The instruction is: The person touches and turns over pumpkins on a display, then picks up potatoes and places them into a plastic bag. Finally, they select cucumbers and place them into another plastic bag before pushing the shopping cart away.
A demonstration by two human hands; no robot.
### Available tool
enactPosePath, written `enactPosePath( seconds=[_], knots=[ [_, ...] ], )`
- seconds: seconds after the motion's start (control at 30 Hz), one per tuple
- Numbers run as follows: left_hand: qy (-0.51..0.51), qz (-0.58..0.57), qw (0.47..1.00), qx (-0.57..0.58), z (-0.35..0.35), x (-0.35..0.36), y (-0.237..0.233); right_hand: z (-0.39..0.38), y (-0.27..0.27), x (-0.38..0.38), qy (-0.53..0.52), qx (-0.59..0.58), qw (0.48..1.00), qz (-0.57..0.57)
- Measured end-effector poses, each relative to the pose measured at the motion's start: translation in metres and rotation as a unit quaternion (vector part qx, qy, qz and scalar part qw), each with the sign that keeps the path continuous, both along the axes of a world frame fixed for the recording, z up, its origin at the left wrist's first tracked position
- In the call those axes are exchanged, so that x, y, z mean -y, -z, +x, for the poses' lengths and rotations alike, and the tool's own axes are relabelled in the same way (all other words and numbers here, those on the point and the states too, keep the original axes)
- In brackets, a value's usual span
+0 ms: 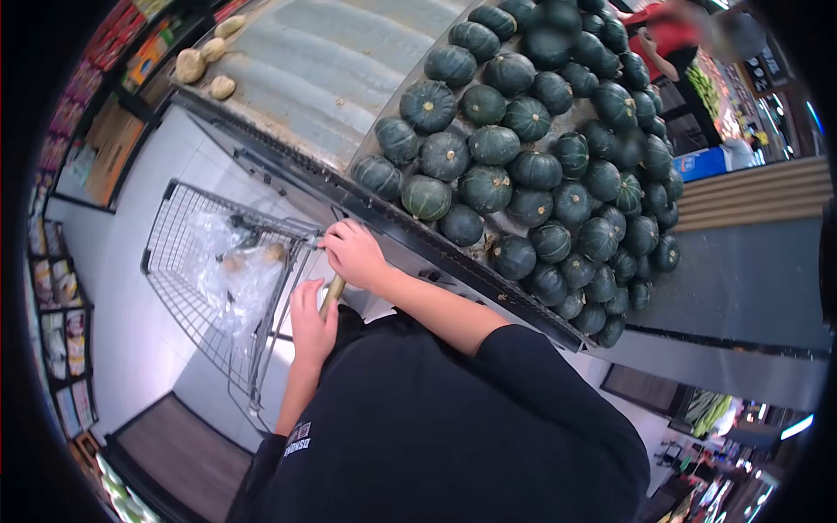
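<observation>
My right hand [351,251] is closed over the upper end of the handle [332,294] of a shopping cart. Lower on the same bar, my left hand [312,321] curls around it with the thumb on the near side. The wire shopping cart [179,288] stands on the far side of my hands. Inside its basket lie clear plastic bags [228,277] holding round pale brown produce and something dark that I cannot make out.
Beside the cart, a display stand [318,105] carries a heap of dark green squashes [493,144]. Several pale root vegetables [191,65] sit at its far corner. Packaged goods fill shelves [61,305] at the left. A person in red [667,35] stands beyond the squashes.
</observation>
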State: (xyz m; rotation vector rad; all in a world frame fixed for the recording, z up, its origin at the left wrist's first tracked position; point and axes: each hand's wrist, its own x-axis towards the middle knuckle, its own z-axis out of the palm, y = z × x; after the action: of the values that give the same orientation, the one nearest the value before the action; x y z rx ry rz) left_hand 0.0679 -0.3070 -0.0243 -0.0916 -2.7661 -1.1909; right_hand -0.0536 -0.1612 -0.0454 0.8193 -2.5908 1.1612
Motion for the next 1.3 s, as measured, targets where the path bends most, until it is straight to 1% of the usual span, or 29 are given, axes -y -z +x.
enactPosePath(
  seconds=[0.03, 0.1, 0.17, 0.2, 0.23, 0.3, 0.37, 0.4, 0.43, 0.5, 0.53, 0.57, 0.6, 0.63, 0.67, 0.73, 0.77, 0.8, 0.83, 0.87, 0.93, 0.97, 1.03, 1.1, 1.13, 1.2, 1.23, 1.3],
  knots=[
    [0.015, 0.007, 1.000, -0.004, -0.008, 0.005, 0.003, -0.001, -0.010, -0.006, 0.015, -0.004, 1.000, 0.007],
    [0.077, -0.007, 0.996, 0.047, -0.019, 0.015, 0.007, 0.002, -0.030, -0.029, 0.087, -0.031, 0.994, -0.065],
    [0.111, -0.011, 0.992, 0.051, -0.027, 0.029, 0.017, 0.011, -0.045, -0.065, 0.205, -0.044, 0.977, -0.046],
    [0.119, -0.001, 0.991, 0.060, -0.031, 0.033, 0.024, 0.016, -0.048, -0.084, 0.277, -0.051, 0.960, -0.005],
    [0.128, 0.008, 0.989, 0.069, -0.036, 0.037, 0.028, 0.021, -0.049, -0.101, 0.347, -0.058, 0.935, 0.034],
    [0.144, 0.012, 0.988, 0.053, -0.048, 0.042, 0.027, 0.030, -0.044, -0.129, 0.449, -0.063, 0.888, 0.075],
    [0.142, -0.056, 0.981, 0.120, -0.062, 0.050, 0.027, 0.037, -0.031, -0.156, 0.484, -0.051, 0.872, 0.056],
    [0.145, -0.066, 0.983, 0.096, -0.068, 0.054, 0.021, 0.034, -0.036, -0.166, 0.505, -0.034, 0.862, 0.041],
    [0.152, -0.067, 0.982, 0.093, -0.073, 0.057, 0.018, 0.028, -0.042, -0.177, 0.510, -0.046, 0.859, 0.012],
    [0.152, -0.128, 0.970, 0.142, -0.083, 0.063, 0.012, 0.011, -0.061, -0.202, 0.541, -0.069, 0.837, 0.056],
    [0.154, -0.155, 0.966, 0.140, -0.086, 0.064, 0.009, 0.000, -0.078, -0.209, 0.554, -0.069, 0.827, 0.069],
    [0.156, -0.157, 0.965, 0.138, -0.090, 0.065, 0.004, -0.011, -0.090, -0.218, 0.567, -0.069, 0.817, 0.081],
    [0.161, -0.180, 0.955, 0.170, -0.093, 0.066, -0.003, -0.022, -0.093, -0.230, 0.578, -0.065, 0.802, 0.133],
    [0.165, -0.205, 0.943, 0.204, -0.097, 0.067, -0.013, -0.031, -0.093, -0.237, 0.579, -0.062, 0.802, 0.130],
    [0.172, -0.246, 0.923, 0.240, -0.102, 0.066, -0.022, -0.040, -0.092, -0.243, 0.588, -0.011, 0.797, 0.137],
    [0.170, -0.258, 0.923, 0.230, -0.117, 0.061, -0.051, -0.053, -0.094, -0.246, 0.600, 0.071, 0.783, 0.145],
    [0.168, -0.265, 0.923, 0.224, -0.124, 0.055, -0.062, -0.057, -0.089, -0.247, 0.601, 0.032, 0.785, 0.148],
    [0.158, -0.222, 0.952, 0.141, -0.132, 0.041, -0.073, -0.059, -0.086, -0.247, 0.601, 0.021, 0.786, 0.142],
    [0.169, -0.160, 0.969, 0.082, -0.143, 0.021, -0.085, -0.060, -0.084, -0.247, 0.601, 0.010, 0.788, 0.136],
    [0.178, -0.098, 0.979, 0.023, -0.158, -0.008, -0.101, -0.062, -0.083, -0.247, 0.598, 0.013, 0.790, 0.132],
    [0.201, 0.044, 0.977, -0.049, -0.185, -0.077, -0.115, -0.060, -0.078, -0.249, 0.597, -0.034, 0.790, 0.133],
    [0.231, 0.036, 0.965, -0.118, -0.204, -0.110, -0.108, -0.059, -0.076, -0.250, 0.594, -0.032, 0.793, 0.130],
    [0.223, -0.032, 0.948, -0.226, -0.229, -0.175, -0.111, -0.058, -0.073, -0.253, 0.582, -0.054, 0.802, 0.123],
    [0.215, -0.123, 0.944, -0.217, -0.251, -0.219, -0.095, -0.057, -0.074, -0.253, 0.579, -0.048, 0.805, 0.116],
    [0.214, -0.126, 0.944, -0.219, -0.257, -0.235, -0.091, -0.057, -0.074, -0.254, 0.576, -0.046, 0.808, 0.112],
    [0.199, -0.175, 0.959, -0.105, -0.266, -0.258, -0.086, -0.056, -0.073, -0.256, 0.574, -0.050, 0.810, 0.107],
    [0.200, -0.179, 0.958, -0.105, -0.272, -0.265, -0.085, -0.056, -0.073, -0.256, 0.572, -0.052, 0.812, 0.105],
    [0.188, -0.175, 0.965, -0.056, -0.278, -0.273, -0.084, -0.056, -0.072, -0.255, 0.573, -0.045, 0.813, 0.095]
  ],
)
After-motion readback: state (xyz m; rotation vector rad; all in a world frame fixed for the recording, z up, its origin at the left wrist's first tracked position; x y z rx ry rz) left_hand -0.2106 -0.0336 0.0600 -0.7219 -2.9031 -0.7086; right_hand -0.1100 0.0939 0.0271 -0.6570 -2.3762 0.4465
